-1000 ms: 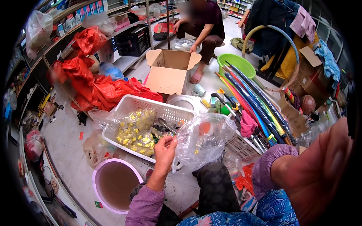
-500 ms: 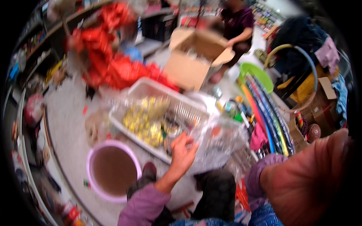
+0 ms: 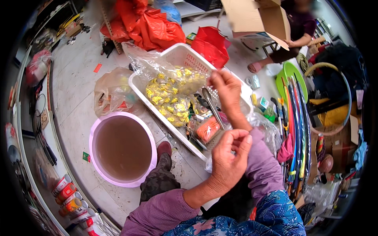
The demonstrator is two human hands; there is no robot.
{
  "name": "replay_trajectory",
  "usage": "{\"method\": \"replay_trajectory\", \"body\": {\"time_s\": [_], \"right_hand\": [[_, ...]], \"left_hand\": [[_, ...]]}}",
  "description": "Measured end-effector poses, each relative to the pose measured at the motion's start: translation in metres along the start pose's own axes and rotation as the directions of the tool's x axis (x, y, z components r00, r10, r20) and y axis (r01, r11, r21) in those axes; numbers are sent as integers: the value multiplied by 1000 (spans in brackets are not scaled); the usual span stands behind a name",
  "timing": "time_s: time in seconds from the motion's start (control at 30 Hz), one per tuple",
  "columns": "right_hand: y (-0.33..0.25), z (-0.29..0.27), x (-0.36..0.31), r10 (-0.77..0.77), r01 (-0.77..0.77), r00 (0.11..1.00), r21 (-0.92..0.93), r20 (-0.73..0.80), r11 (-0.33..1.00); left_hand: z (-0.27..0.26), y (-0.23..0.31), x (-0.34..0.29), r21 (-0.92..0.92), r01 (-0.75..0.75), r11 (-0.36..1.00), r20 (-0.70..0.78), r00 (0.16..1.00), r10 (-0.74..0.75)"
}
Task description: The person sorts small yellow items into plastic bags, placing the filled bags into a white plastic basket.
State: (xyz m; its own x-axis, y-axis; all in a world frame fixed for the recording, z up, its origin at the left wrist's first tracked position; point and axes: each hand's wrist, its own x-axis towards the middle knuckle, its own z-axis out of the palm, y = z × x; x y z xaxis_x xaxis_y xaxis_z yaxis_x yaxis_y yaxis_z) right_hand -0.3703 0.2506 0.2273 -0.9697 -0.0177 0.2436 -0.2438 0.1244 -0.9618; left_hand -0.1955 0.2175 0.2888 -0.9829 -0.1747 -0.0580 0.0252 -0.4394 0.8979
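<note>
My left hand (image 3: 229,165) is raised in front of the near corner of a white plastic basket (image 3: 151,105). Its thumb and fingers are pressed together; anything between them is too small to make out. Farther off, my right hand (image 3: 226,94) hovers over the basket's right part with bent, closed fingers. Its fingertips meet the edge of a clear plastic bag (image 3: 145,59), though what they pinch is unclear. Many yellow-patterned small packs (image 3: 167,96) lie in the basket, partly under the bag. Beside them are a shiny metal utensil (image 3: 212,106) and an orange packet (image 3: 208,129).
A lilac tub (image 3: 93,151) of brown water stands at left, near my shoe (image 3: 164,148). Red plastic sheeting (image 3: 149,29) and a red umbrella (image 3: 210,47) lie beyond. At right are folded umbrellas (image 3: 297,133), a green basin (image 3: 281,80) and a seated person (image 3: 303,33) by a cardboard box (image 3: 244,17).
My right hand has swung from close before me at right out over the basket. My left hand has moved right and nearer. The view has shifted, and the red umbrella now shows.
</note>
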Motion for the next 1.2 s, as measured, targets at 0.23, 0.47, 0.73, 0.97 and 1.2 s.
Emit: {"method": "replay_trajectory", "body": {"time_s": [0.23,0.47,0.73,0.97,1.2], "right_hand": [[97,102,-19,32,47,971,-318,237,947],[88,159,30,11,105,963,-410,269,906],[143,166,55,137,-41,982,-557,131,830],[130,133,48,224,-85,949,-500,224,862],[116,81,75,417,-416,909,90,4,905]], "left_hand": [[-8,9,22,-3,-35,999,-60,998,35],[-16,19,34,3,-26,1000,-114,993,26],[-26,28,47,-84,-26,996,-131,991,15],[-20,21,48,-102,-34,994,-133,991,20],[-19,21,50,-54,-37,998,-133,991,30]]}}
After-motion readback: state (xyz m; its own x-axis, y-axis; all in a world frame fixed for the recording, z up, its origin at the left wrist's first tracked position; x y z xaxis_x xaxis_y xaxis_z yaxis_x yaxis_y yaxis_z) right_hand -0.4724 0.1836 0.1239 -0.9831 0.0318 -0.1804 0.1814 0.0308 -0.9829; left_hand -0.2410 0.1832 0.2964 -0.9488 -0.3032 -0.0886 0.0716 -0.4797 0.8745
